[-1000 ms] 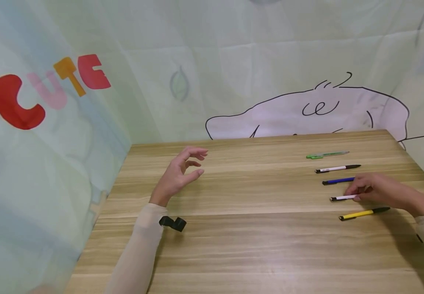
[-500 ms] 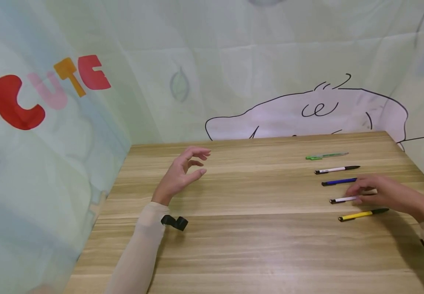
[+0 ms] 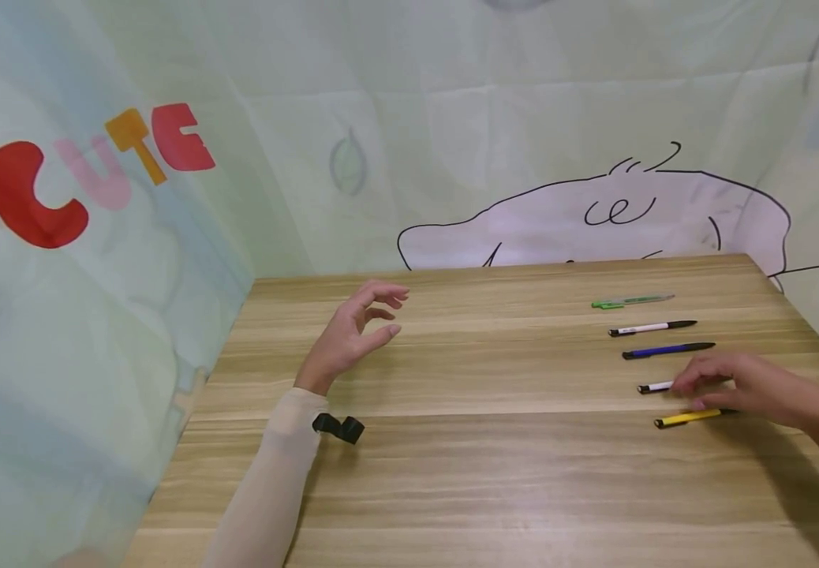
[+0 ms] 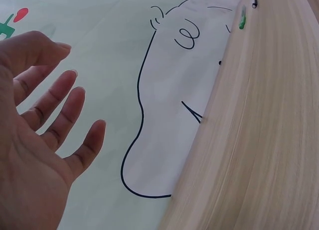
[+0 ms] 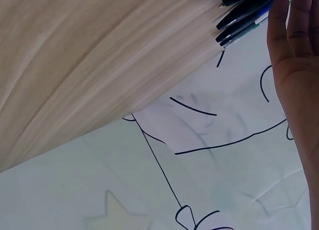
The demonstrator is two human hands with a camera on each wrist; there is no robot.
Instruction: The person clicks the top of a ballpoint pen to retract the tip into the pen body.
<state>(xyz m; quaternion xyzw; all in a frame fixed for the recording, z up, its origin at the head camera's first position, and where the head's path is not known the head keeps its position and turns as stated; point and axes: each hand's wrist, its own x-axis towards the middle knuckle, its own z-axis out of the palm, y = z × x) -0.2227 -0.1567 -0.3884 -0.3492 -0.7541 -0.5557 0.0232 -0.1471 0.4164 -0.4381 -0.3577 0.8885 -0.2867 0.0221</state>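
Observation:
My right hand (image 3: 761, 386) hovers low at the right of the table, fingers and thumb loosely bent and apart. It covers the far end of a white pen (image 3: 654, 387) with a black clip end. Its thumb overlaps the yellow pen (image 3: 688, 417), the nearest of the row. In the right wrist view the fingers lie beside dark pen tips (image 5: 244, 18). Just beyond the hand is a blue pen (image 3: 665, 351). My left hand (image 3: 348, 335) is raised over the table's left part, fingers loosely curved, holding nothing.
Farther back in the row lie another white pen (image 3: 644, 329) with a black tip and a clear pen with green parts (image 3: 626, 301). The wood-grain table (image 3: 488, 481) meets a printed cloth backdrop (image 3: 452, 142) behind and at the left.
My right hand has let go of the nearer white pen and shifted towards the yellow one, uncovering the blue pen's tip. The left hand has barely moved.

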